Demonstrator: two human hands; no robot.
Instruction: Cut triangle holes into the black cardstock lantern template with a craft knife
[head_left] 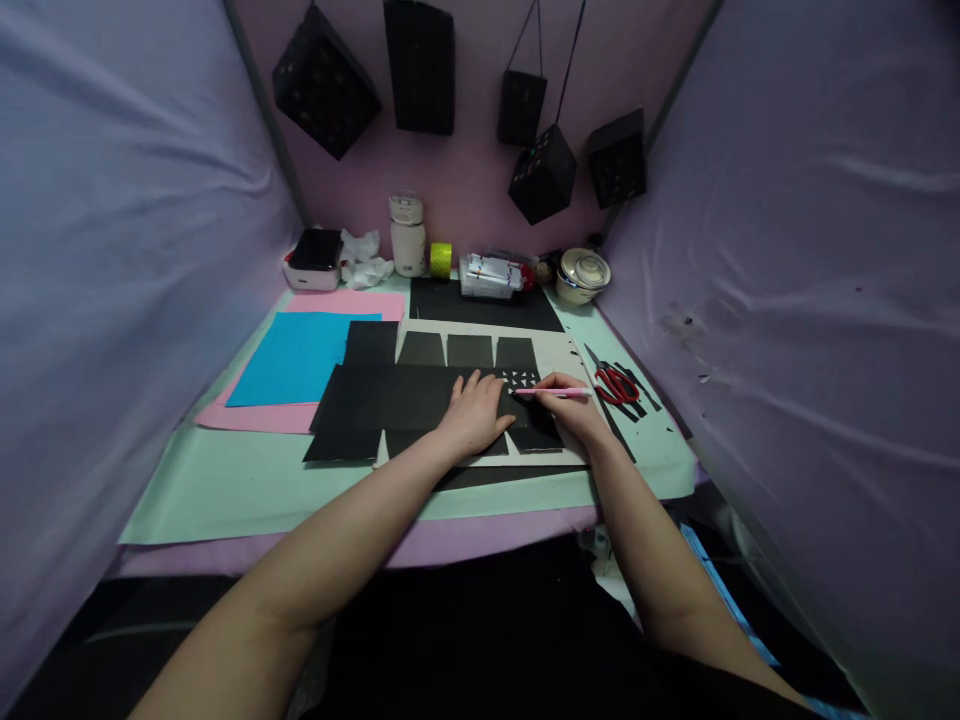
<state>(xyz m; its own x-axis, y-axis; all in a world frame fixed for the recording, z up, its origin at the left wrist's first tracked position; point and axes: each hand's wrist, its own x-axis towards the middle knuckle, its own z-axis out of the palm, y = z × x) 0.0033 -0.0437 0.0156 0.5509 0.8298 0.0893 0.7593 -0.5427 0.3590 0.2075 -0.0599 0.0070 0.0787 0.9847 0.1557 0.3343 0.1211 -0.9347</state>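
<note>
Card, black and long with cut flaps along both sides (405, 395), lies across the middle of the table (255, 495) in the head view, partly over a pale board (559, 350). The left hand (476, 412) presses flat on it, fingers slightly apart and the thumb held out toward the right. Just beside it, the right hand (566, 400) has its fingers clamped on a slim pink tool (555, 392) — held nearly level, its tip at a patch of small pale triangles (520, 380) near the card's right end.

To the right lie red-handled scissors (619, 384), open-bladed, among thin black scraps (651, 392). On the left, a blue sheet (300, 355) rests on a larger pink sheet (262, 415), with the card overlapping both.

Along the back stand a small white box with a dark top (315, 262), crumpled tissues (365, 260), a pale bottle (408, 240), a yellow roll (441, 261), a clear container (491, 275) on another black sheet (450, 305), and a lidded bowl (583, 275). Five black boxes (420, 70) hang above — some dotted with small holes.
</note>
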